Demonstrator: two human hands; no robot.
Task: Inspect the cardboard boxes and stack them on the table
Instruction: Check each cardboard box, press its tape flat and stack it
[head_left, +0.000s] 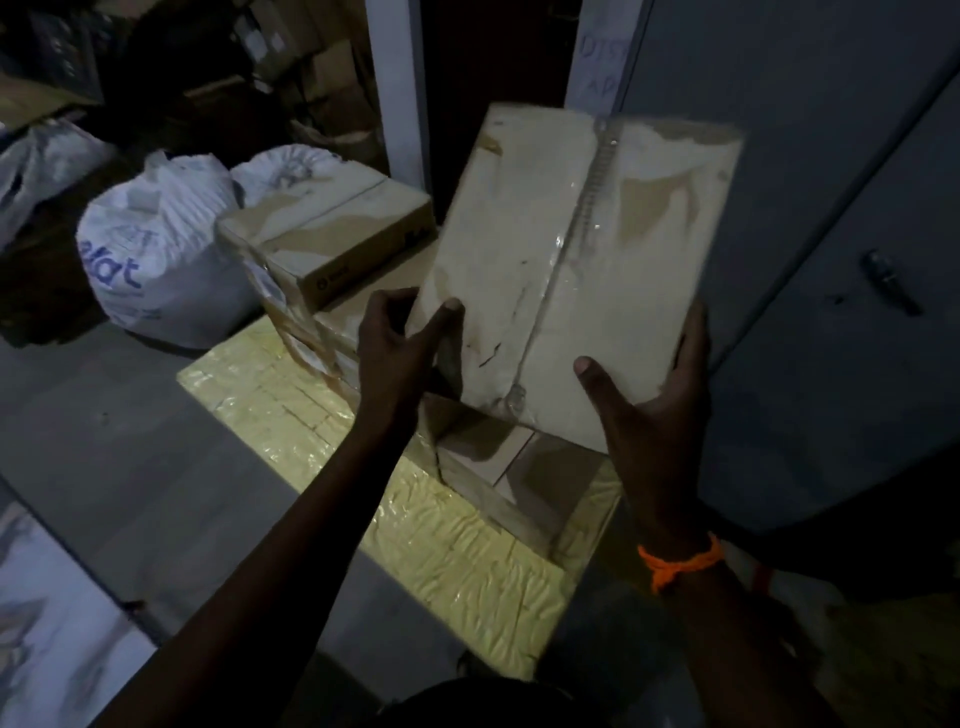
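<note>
Fingers of the left hand curl round the left edge of the box, thumb on its face. It is held tilted above a lower box on the table, and the right hand clasps its right edge.

At the wrist of the right hand: orange thread band, twisted, knotted on the thumb side; forearm bare. At the left hand: wrist and forearm bare; dark garment at bottom edge.
</note>
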